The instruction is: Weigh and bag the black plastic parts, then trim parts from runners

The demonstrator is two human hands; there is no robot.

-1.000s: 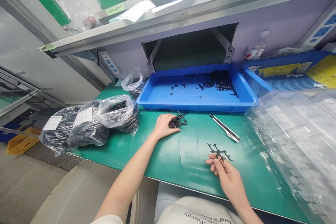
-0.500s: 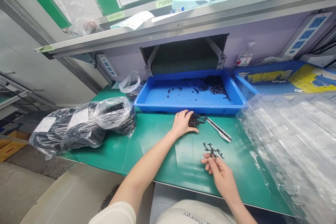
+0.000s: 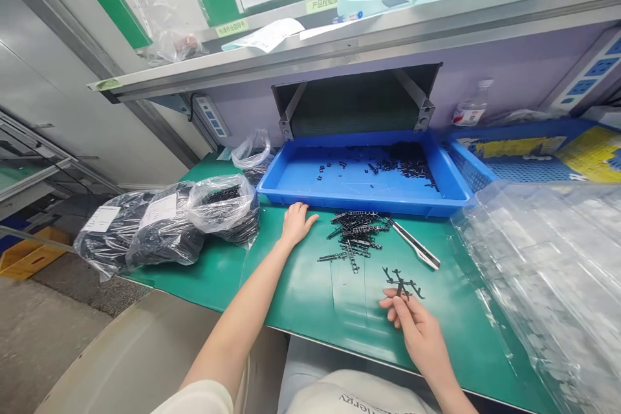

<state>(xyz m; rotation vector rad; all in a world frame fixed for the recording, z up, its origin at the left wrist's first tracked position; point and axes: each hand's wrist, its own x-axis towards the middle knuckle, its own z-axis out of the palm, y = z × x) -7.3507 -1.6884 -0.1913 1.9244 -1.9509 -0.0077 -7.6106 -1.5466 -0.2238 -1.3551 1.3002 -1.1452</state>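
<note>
My left hand (image 3: 295, 225) rests on the green mat (image 3: 301, 284) by the front edge of the blue tray (image 3: 330, 194), fingers spread and holding nothing. To its right lies a loose pile of black plastic strips (image 3: 359, 231). My right hand (image 3: 412, 317) pinches the stem of a branched black plastic piece (image 3: 400, 281) just above the mat. Between that piece and the tray lies a white and black hand tool (image 3: 416, 244), beside the pile. Small black parts (image 3: 407, 160) are heaped in the tray's right side, with a few scattered leftward.
Plastic bags of black parts (image 3: 167, 223) stand at the left. Stacked clear trays (image 3: 557, 259) cover the right side. Behind them is a blue basket (image 3: 473, 162). A metal shelf (image 3: 339, 48) spans above, and a bottle (image 3: 473, 103) stands at the back.
My left hand has moved left, away from the pile of black strips, which now lies spread out in view. My right hand still holds the branched piece. The view has shifted slightly.
</note>
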